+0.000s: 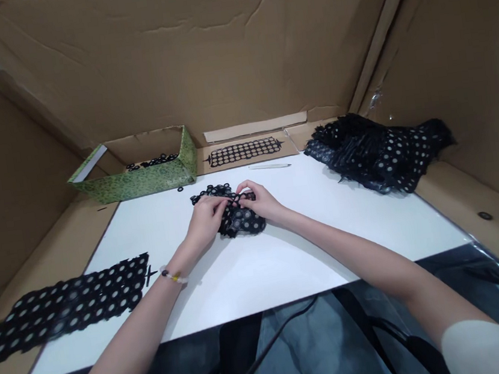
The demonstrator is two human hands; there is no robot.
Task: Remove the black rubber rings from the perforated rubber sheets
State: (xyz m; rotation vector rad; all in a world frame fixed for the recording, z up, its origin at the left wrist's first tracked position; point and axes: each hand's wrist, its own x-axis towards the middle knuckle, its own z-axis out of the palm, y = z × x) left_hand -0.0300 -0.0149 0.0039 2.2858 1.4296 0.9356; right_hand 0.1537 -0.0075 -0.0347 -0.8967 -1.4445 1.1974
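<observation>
Bare forearms (128,353) | left hand (207,219), right hand (260,201) — both nearly closed, pinching holed black rubbery sheet (247,222) | smooth white board (261,282)

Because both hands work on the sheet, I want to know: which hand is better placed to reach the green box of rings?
Probably your left hand: on the black perforated sheet, it sits nearer the green box; your right hand is farther.

matt black rubbery sheet (242,221) on smooth white board (251,272), inside rough brown cardboard walls (179,56).
</observation>
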